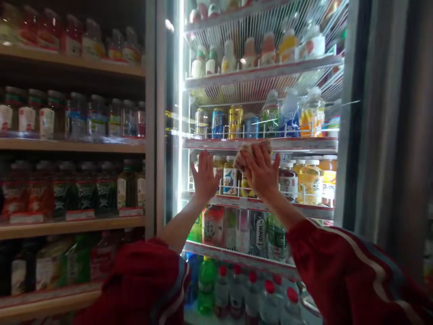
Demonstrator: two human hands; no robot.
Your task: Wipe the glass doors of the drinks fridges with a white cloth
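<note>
A glass door (223, 104) of a lit drinks fridge stands in front of me, with bottles and cans showing through it. My left hand (205, 177) lies flat against the glass, fingers spread, holding nothing. To its right, my right hand (262, 174) presses a crumpled beige cloth (253, 151) to the glass at about the height of the middle shelf edge. The cloth is partly covered by the fingers. Behind the hands are a row of bottles and a can, some hidden by my hands and wrists.
Wooden shelves (72, 145) on the left carry several rows of bottled drinks. A metal door frame (152, 113) separates them from the fridge. Dark frame panels (382, 113) stand on the right. Bottles with red caps (252, 289) fill the fridge bottom.
</note>
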